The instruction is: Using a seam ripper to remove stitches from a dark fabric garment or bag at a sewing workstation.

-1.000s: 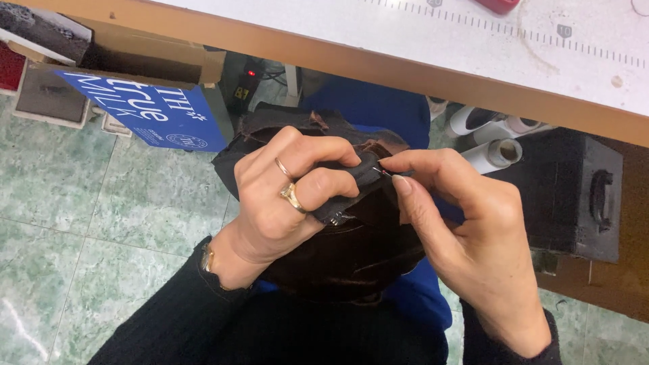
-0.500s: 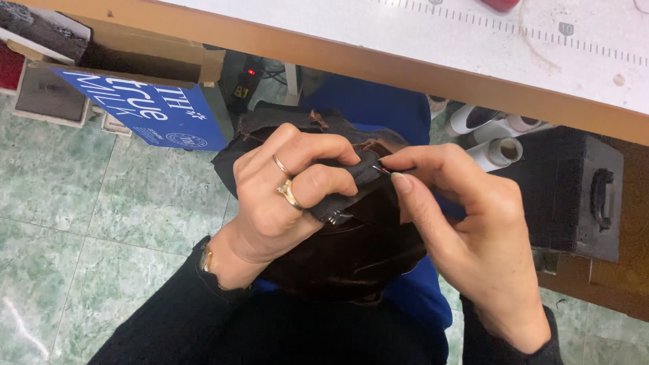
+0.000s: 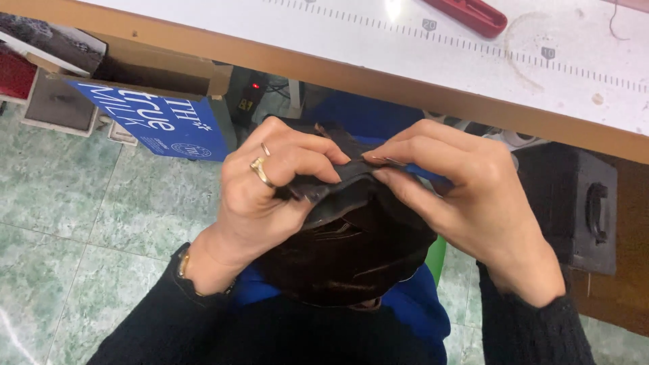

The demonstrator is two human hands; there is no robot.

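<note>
Fingers of both hands pinch the folded upper edge of a dark brown, glossy fabric piece (image 3: 351, 243). Left hand (image 3: 270, 182), gold rings on two fingers, presses thumb and forefinger together on the edge from the left. Right hand (image 3: 460, 189) nips the same edge from the right, fingertips meeting the left's. Fabric bunches over the lap, near side of the wooden-edged white worktable (image 3: 378, 47). Blue cardboard box (image 3: 162, 122) sits far left on the green tiled floor (image 3: 74, 223).

A white tabletop (image 3: 378, 40) with a wooden edge runs above the fingers; pale green marbled floor tiles (image 3: 81, 223) lie left.
</note>
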